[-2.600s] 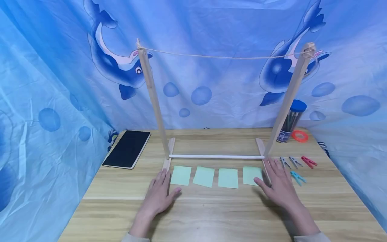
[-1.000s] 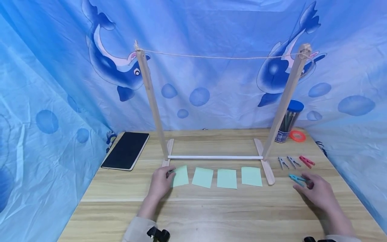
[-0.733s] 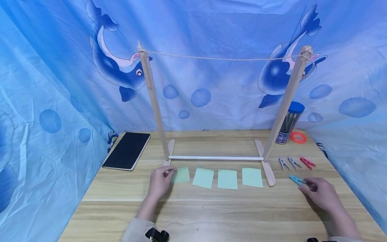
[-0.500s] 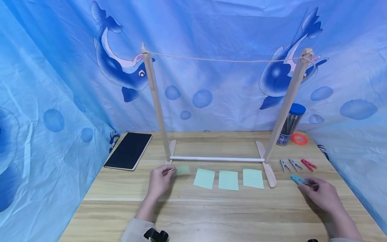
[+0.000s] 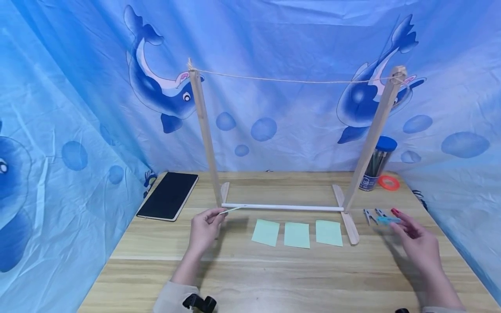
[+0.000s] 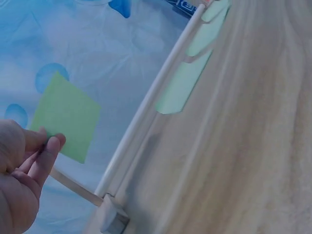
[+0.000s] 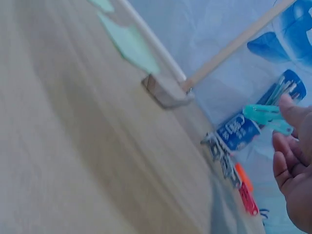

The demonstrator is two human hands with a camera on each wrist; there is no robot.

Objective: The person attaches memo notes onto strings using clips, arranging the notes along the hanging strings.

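Note:
My left hand (image 5: pixel 203 230) pinches a green paper square (image 6: pixel 68 117) by its edge between thumb and fingers. In the head view this paper appears nearly edge-on, raised above the table near the frame's left foot. My right hand (image 5: pixel 422 243) holds a teal clothespin (image 5: pixel 387 220) between thumb and fingers, lifted over the right side of the table. Three more green papers (image 5: pixel 265 232) lie in a row in front of the white rod (image 5: pixel 282 207). A string (image 5: pixel 274 80) spans the tops of two wooden posts (image 5: pixel 204 126).
Two grey clothespins (image 5: pixel 369 216) and a red clothespin (image 7: pixel 247 199) lie at the right. Behind them stand a blue-lidded jar (image 5: pixel 377 163) and an orange ring (image 5: pixel 389 183). A black notebook (image 5: pixel 168 195) lies at the back left. Printed blue curtains (image 5: pixel 305 43) surround the table.
The leftmost green paper has come up off the table in my left hand, which pinches it. My right hand has taken hold of the teal clothespin and raised it.

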